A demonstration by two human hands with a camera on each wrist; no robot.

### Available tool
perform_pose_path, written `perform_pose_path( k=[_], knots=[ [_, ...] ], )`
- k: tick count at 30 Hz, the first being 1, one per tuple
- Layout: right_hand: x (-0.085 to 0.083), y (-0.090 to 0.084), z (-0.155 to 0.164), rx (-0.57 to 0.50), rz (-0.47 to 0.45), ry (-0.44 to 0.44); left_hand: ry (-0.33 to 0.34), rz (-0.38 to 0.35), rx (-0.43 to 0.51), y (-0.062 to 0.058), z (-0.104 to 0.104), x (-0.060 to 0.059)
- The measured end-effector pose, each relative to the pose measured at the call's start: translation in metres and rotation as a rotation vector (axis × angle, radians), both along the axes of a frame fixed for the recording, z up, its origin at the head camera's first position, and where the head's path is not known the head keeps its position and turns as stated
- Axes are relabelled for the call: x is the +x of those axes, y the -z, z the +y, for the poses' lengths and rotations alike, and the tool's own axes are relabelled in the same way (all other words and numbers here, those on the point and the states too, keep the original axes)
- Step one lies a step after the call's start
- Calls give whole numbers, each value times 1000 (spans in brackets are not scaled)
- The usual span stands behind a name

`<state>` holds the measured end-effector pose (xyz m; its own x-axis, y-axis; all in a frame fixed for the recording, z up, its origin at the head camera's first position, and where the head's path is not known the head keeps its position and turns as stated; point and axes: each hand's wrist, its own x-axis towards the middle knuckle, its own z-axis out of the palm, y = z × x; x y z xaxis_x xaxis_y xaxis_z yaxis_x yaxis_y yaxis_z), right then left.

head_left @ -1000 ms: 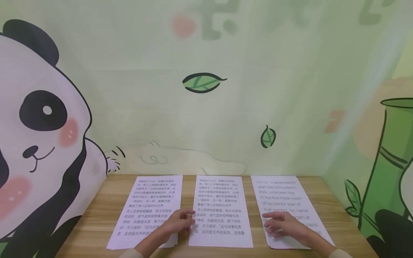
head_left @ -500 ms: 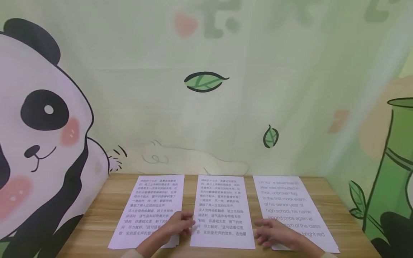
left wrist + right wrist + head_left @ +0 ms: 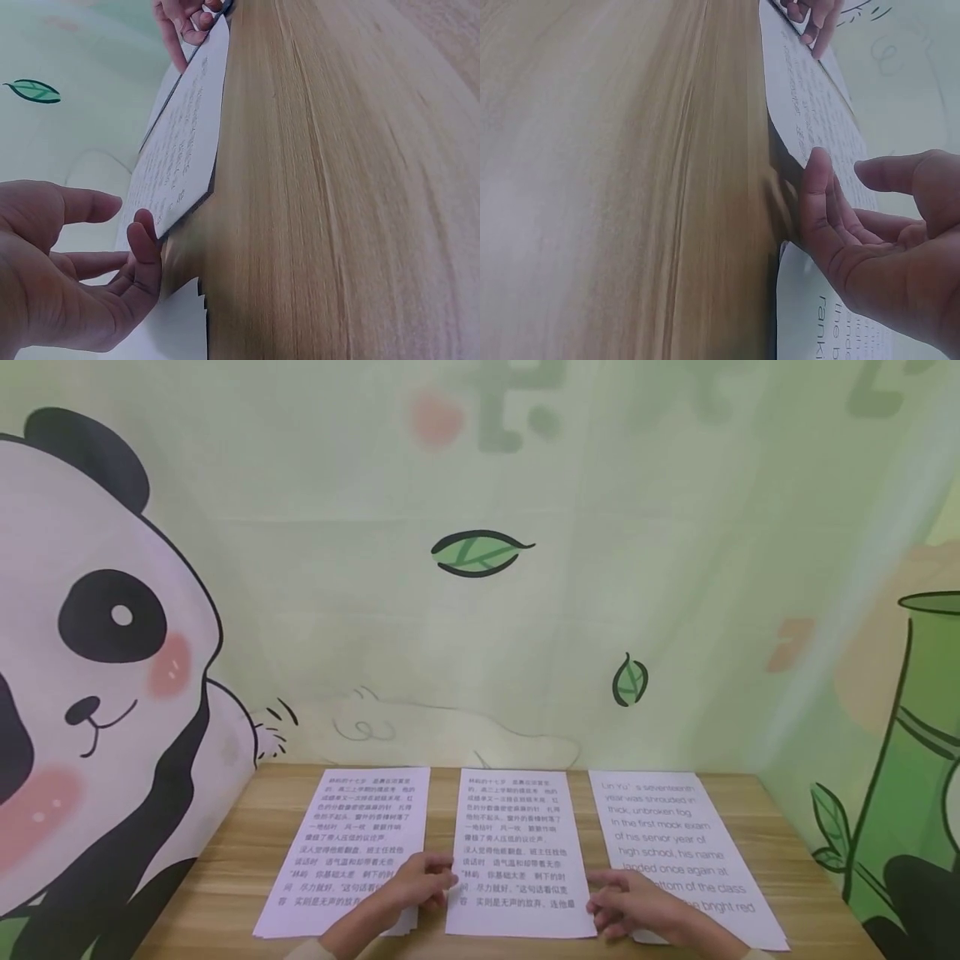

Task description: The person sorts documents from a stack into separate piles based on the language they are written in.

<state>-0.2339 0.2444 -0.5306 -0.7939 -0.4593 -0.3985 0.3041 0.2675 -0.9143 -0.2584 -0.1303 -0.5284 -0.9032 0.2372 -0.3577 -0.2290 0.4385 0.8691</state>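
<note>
Printed paper in the middle (image 3: pixel 517 835), with Chinese text, lies flat on the wooden table (image 3: pixel 435 793). My left hand (image 3: pixel 412 885) is at its left edge, fingers loosely bent, fingertips right at the paper. On the opposite side my right hand (image 3: pixel 637 902) has its fingertips at the right edge. Both wrist views show a gap between thumb and fingers, with no sheet between them. A left stack (image 3: pixel 352 835) of Chinese pages lies partly under my left forearm. An English page (image 3: pixel 660 827) sits at the right, its lower part covered by my right hand.
A pale green backdrop (image 3: pixel 337 610) rises behind the table, printed with a panda (image 3: pixel 112 710), leaves and a bamboo stalk (image 3: pixel 877 760). Strips of bare wood separate the three papers. The lower corners of the left stack are slightly uneven.
My right hand has moved left, from over the English page to the middle paper's right edge, uncovering more English text. My left hand stays at the left edge.
</note>
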Motion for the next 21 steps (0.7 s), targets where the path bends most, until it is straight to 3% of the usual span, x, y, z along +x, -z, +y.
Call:
perform_pose_path(
  k=[7,11,21],
  knots=[
    [2,-5,3,12,61,33,-12,42,55,-3,-1,3],
    [2,-9,5,13,62,22,-27,64,132,1,1,2],
    [1,-3,6,12,71,75,-25,32,293,12,4,2]
  ],
)
